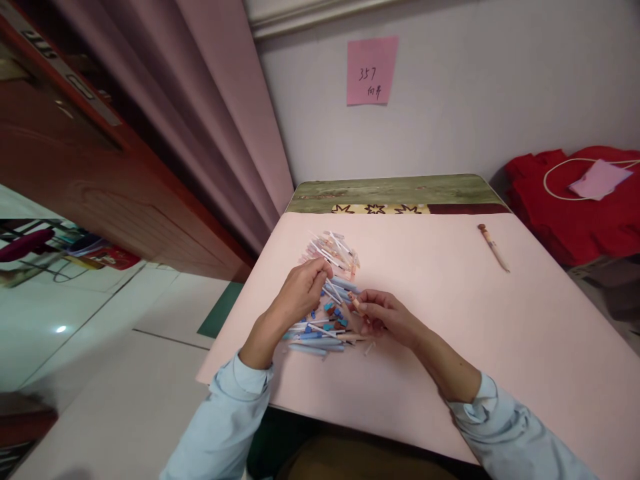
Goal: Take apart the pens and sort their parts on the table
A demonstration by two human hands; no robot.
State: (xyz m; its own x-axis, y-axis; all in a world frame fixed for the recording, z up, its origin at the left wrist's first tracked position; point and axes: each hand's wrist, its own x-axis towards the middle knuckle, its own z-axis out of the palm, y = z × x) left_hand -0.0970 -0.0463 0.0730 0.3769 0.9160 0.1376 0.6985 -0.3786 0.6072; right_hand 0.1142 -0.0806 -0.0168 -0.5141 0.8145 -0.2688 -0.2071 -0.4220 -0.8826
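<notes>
A heap of pen parts [330,293], with blue and clear barrels, thin refills and small caps, lies on a pale pink tabletop [450,320]. My left hand [301,291] rests on the heap with its fingers curled and pinched on a thin white refill. My right hand [383,313] is just right of the heap, fingers closed around a small orange pen part held at the thumb and fingertips. Both wrists come out of light blue sleeves.
One assembled pen [493,247] lies alone at the table's far right. A patterned green cloth [390,193] covers the far edge by the wall, under a pink sticky note [371,70]. Red fabric [575,200] is piled at the right; pink curtains [210,120] hang at left.
</notes>
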